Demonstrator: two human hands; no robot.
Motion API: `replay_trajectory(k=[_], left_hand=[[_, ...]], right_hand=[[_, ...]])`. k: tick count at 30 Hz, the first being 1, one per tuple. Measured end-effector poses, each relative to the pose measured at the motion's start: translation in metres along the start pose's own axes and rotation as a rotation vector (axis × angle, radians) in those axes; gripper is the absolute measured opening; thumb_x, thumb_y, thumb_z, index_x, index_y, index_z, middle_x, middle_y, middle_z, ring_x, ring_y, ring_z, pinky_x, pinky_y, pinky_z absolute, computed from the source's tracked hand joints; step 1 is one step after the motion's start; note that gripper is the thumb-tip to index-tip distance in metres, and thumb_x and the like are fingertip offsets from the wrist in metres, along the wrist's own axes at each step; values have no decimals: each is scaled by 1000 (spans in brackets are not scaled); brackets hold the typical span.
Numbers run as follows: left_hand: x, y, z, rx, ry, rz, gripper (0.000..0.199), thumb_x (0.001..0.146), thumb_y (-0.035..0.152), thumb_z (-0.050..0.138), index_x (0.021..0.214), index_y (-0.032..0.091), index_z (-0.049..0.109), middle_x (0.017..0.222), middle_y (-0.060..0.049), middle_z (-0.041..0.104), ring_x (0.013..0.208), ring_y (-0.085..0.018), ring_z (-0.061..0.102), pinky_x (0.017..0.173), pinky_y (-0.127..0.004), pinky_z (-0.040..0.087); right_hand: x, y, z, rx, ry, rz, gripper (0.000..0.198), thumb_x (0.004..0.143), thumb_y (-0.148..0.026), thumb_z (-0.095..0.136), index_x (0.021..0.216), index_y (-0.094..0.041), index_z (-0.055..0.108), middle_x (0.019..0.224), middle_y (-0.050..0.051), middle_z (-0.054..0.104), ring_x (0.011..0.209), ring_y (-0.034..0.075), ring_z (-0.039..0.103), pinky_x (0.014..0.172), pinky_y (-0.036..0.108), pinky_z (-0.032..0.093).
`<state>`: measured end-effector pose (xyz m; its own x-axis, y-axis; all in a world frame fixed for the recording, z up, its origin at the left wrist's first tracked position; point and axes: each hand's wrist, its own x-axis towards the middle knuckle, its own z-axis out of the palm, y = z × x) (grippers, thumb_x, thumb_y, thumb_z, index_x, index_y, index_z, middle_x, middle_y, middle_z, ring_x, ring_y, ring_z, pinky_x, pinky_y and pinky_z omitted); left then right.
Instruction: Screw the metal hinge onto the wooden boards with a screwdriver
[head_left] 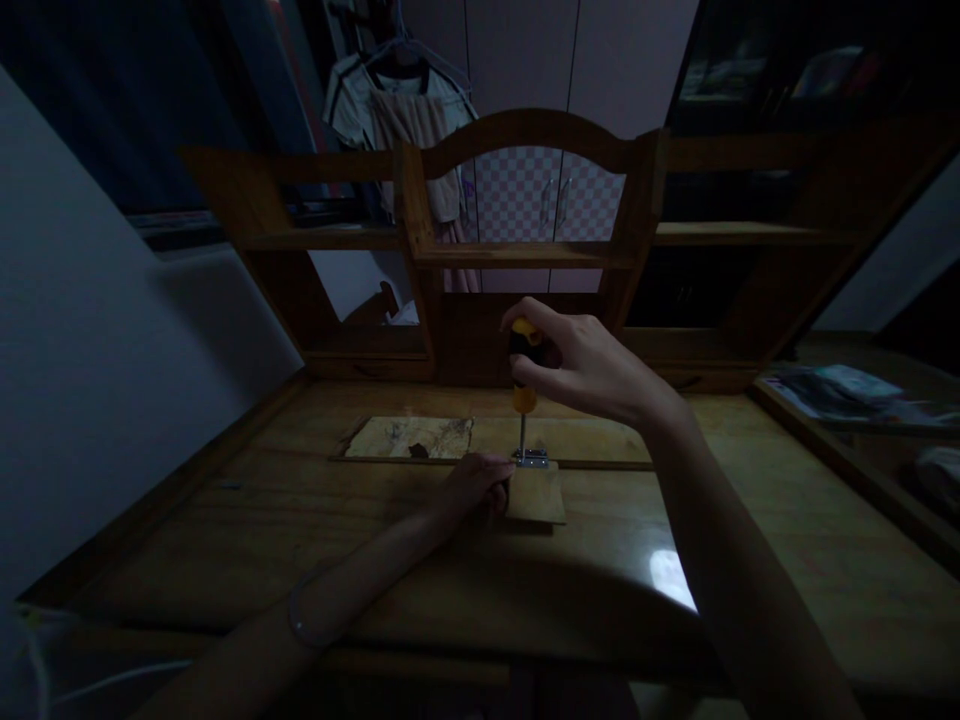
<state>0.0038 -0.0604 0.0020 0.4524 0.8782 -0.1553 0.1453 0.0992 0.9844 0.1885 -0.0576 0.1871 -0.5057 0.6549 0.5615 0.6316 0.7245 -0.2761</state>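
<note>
Nearest of all, a white cable [120, 680] trails at the lower left corner, and there's a thin bracelet [295, 620] around the left wrist. Up onto the wooden table [300, 520], a bright patch of light shining on its right half, and here's the small wooden piece [536, 495], right in the middle! The left hand [476, 485] is at its left side, fingers bent against that edge; whether this grip is clamped, I cannot tell. At the piece's far edge sits a metal hinge [534, 460], reaching toward the long, stained board [585, 438] just beyond. And upright over the hinge, the yellow-and-black screwdriver [524, 400], shaft pointing down, tip at the metal! The right hand [581, 365] has it by the handle, the grip closed firmly around it. Behind that, an open wooden shelf unit [525, 257] spans the table's back; farther still, a hanging shirt [349, 110] and a pale cabinet [517, 60] with checked lower panels.
</note>
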Motion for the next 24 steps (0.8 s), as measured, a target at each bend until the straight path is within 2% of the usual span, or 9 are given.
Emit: replay_trajectory(k=[4, 10, 14, 20, 24], left_hand=[[0, 3, 0, 13, -7, -15, 35, 84, 47, 57, 73, 14, 60, 49, 1, 57, 43, -10, 51, 46, -20, 34], [4, 3, 0, 4, -32, -57, 34, 78, 47, 66, 70, 14, 59, 50, 1, 57, 43, -10, 50, 45, -21, 35], [4, 1, -1, 3, -41, -68, 31, 77, 43, 68, 70, 14, 61, 50, 1, 57, 43, -9, 49, 46, -20, 32], [-1, 4, -2, 39, -12, -56, 31, 78, 43, 68, 66, 14, 62, 50, 1, 57, 45, -9, 49, 47, -21, 32], [-1, 6, -2, 61, 6, -82, 34, 78, 45, 69, 64, 15, 62, 48, 1, 56, 44, -9, 48, 48, -22, 32]], right_hand=[[-1, -2, -3, 11, -7, -7, 28, 88, -28, 56, 115, -17, 56, 80, 0, 60, 68, 14, 51, 64, 25, 33], [0, 4, 4, -67, 50, 26, 18, 93, -32, 53, 106, -20, 56, 80, 1, 61, 67, 14, 51, 64, 26, 33], [-1, 5, 3, -90, 59, 53, 27, 92, -40, 56, 109, -19, 55, 82, 3, 62, 69, 16, 53, 66, 27, 35], [-3, 2, -7, -15, -14, 23, 31, 86, -27, 58, 116, -17, 56, 86, 2, 62, 70, 14, 53, 65, 26, 35], [-3, 1, -5, -21, -10, -1, 23, 89, -28, 57, 110, -18, 56, 83, 1, 62, 71, 14, 54, 66, 25, 34]])
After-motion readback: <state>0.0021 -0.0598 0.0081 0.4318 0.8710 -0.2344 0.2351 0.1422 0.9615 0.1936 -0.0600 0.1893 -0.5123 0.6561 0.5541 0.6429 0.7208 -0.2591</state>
